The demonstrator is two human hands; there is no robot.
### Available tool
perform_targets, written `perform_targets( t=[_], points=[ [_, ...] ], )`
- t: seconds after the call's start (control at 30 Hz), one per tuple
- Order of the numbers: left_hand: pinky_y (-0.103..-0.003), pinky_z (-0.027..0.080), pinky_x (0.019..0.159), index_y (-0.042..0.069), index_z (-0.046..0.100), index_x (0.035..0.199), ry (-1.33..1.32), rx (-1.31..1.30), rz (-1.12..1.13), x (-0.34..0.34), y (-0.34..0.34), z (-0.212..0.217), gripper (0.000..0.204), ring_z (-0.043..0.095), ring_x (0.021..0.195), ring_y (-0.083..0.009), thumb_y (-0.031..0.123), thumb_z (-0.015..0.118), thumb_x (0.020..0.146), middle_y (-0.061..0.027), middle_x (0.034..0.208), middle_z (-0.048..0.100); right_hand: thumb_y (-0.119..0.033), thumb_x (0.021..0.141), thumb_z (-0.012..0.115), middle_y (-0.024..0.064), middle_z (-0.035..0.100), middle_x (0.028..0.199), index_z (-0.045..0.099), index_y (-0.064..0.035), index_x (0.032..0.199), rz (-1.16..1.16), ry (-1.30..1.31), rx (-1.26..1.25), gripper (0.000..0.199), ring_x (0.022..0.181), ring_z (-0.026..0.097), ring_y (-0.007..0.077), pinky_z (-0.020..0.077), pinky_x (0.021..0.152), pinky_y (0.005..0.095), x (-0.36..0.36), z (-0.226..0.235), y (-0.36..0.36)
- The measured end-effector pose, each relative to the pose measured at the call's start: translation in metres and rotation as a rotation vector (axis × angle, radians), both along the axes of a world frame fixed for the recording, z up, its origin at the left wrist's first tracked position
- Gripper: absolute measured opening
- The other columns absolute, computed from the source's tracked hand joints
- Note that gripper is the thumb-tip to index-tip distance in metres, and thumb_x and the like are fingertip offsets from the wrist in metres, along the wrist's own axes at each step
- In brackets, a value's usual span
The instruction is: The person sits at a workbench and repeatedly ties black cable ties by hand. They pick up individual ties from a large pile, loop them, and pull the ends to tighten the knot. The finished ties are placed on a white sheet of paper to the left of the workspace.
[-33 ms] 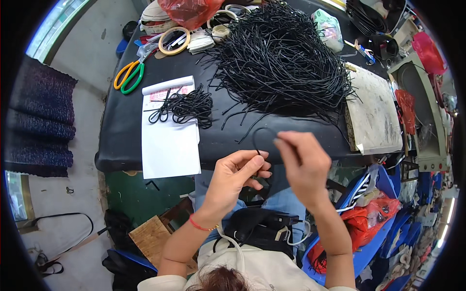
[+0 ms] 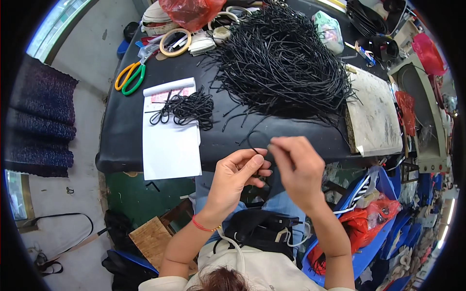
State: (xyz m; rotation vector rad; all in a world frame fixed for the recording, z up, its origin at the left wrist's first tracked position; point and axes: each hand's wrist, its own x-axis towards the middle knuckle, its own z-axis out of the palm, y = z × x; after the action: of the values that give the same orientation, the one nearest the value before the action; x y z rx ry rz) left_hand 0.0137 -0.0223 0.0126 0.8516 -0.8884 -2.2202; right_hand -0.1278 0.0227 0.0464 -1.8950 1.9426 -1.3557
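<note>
A thin black cord bends in a loop between my two hands, just in front of the table's near edge. My left hand pinches it between thumb and forefinger, the other fingers curled. My right hand, slightly blurred, is closed at the loop's other side, its fingertips on the cord. Beyond them a big tangled heap of black cords covers the middle of the table. Left of my hands, a smaller bunch of looped black cords rests on a white paper pad.
Scissors with orange and green handles lie at the table's left, near a tape roll. A worn pale board stands at the right of the black table. Below it, a blue container holds red plastic bags.
My right hand has shifted a little to the left and toward me. The cord's loop has moved slightly left with it, while my left hand keeps its place.
</note>
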Motion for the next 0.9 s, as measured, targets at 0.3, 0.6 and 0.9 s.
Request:
perform_targets(
  t=[0.3,0.6,0.9],
  points=[
    [-0.023,0.052,0.067,0.000,0.062,0.097,-0.086,-0.142,0.080,-0.003,-0.001,-0.008,0.015,0.060,0.077,-0.0100,0.012,0.056,0.089,-0.0058,0.088,0.063,0.005,0.077,0.059,0.0116,0.061,0.084,0.061,-0.0019,0.101,0.103,-0.209,0.146,0.025,0.073,0.060,0.0245,0.0486,0.063,0.0316,0.009,-0.009,0.006],
    [-0.029,0.050,0.079,0.003,0.061,0.098,0.032,0.132,-0.070,0.007,-0.013,0.001,0.017,0.059,0.080,-0.0101,0.015,0.055,0.089,-0.0025,0.087,0.061,-0.001,0.073,0.066,0.0076,0.058,0.078,0.062,-0.0024,0.090,0.087,0.116,0.037,0.017,0.067,0.058,0.0221,0.0462,0.058,0.0309,-0.009,-0.008,0.016],
    [-0.025,0.053,0.072,-0.001,0.063,0.099,0.135,0.113,-0.127,0.001,-0.003,0.003,0.019,0.060,0.077,-0.0108,0.012,0.060,0.086,-0.0057,0.085,0.062,0.003,0.074,0.063,0.0101,0.057,0.081,0.054,-0.0019,0.089,0.041,0.056,-0.102,0.018,0.069,0.055,0.0261,0.0452,0.059,0.0334,0.005,-0.023,0.014]
  ],
)
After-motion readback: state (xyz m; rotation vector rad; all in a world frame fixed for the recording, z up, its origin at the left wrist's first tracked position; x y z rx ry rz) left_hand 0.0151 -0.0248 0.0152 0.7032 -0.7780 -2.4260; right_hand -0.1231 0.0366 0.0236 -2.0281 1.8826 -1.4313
